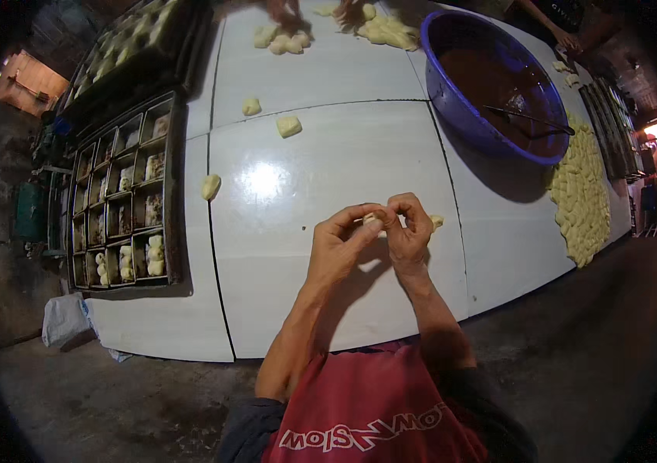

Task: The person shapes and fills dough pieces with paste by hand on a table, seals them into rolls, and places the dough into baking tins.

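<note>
Above the near middle of the white table [328,293], my left hand [344,241] and my right hand [408,235] meet at the fingertips. Both are closed on a small piece of pale dough [372,220], mostly hidden by the fingers. Beside my right hand a bit of pale dough [436,222] shows; I cannot tell if it joins the held piece. Three dough lumps lie apart to the left: one by the table seam [210,187], one farther back [251,106], and another near it [288,126].
A compartmented metal tray [178,193] at left has dough in several front cells; a fuller tray [124,50] stands behind it. A purple basin [463,131] of brown filling holds a dark utensil [529,119]. Dough strips [579,197] cover the right. Other people's hands [286,11] handle dough at the far edge.
</note>
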